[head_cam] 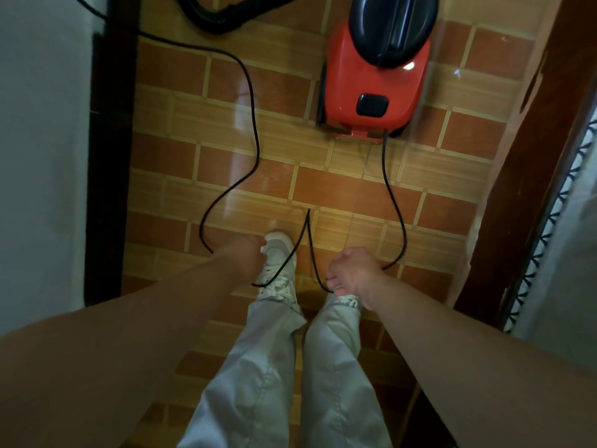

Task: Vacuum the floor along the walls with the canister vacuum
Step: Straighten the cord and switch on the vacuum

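Black cord: left hand seemingly grips it, right hand pinches it; red vacuum at one o'clock.

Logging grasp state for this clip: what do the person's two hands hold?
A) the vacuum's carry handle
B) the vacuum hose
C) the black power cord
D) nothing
C: the left hand and right hand each grip the black power cord, which leads to the red canister vacuum.

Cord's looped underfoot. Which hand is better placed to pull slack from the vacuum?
Right: the right hand grips the thin black power cord running into the red canister vacuum; the left hand holds its wall-side stretch.
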